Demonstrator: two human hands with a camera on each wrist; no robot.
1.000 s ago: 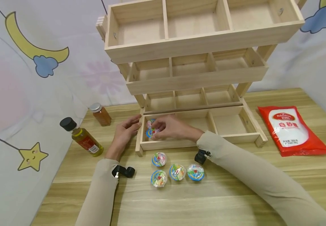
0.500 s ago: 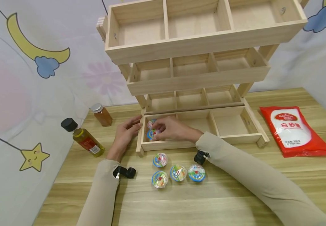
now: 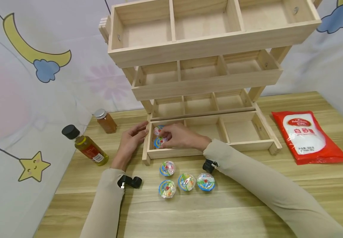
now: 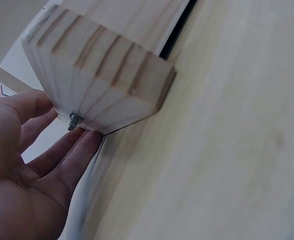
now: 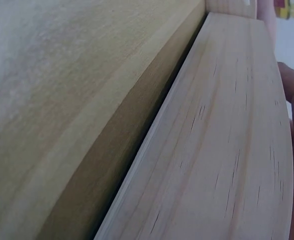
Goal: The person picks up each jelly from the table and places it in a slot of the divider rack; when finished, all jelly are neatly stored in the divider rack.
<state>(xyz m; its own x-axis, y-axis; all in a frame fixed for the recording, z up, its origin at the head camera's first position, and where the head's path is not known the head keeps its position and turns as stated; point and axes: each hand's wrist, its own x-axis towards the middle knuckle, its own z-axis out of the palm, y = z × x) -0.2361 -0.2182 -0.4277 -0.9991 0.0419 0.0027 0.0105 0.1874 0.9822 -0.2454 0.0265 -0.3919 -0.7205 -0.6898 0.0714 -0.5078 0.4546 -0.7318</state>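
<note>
Two small foil-lidded jelly cups sit in the left compartment of the bottom wooden tray (image 3: 183, 152). My right hand (image 3: 181, 136) reaches in from the right, thumb and fingers pinching the nearer jelly cup (image 3: 159, 142); the farther jelly cup (image 3: 157, 130) lies just behind it. In the right wrist view the tray's front board (image 5: 212, 130) hides most of that hand. My left hand (image 3: 131, 141) rests against the rack's left side, and in the left wrist view its extended fingers (image 4: 79, 155) touch the wood below a bolt (image 4: 74, 121).
Several more jelly cups (image 3: 187, 181) lie on the table in front of the tiered wooden rack (image 3: 213, 49). To the left stand an oil bottle (image 3: 89, 148) and a jar with a silver lid (image 3: 106, 121). A red and white sugar bag (image 3: 305, 137) lies at right.
Both hands stay in nearly the same place. The view shifts slightly with the head; the right hand's grip on the cup looks almost unchanged.
</note>
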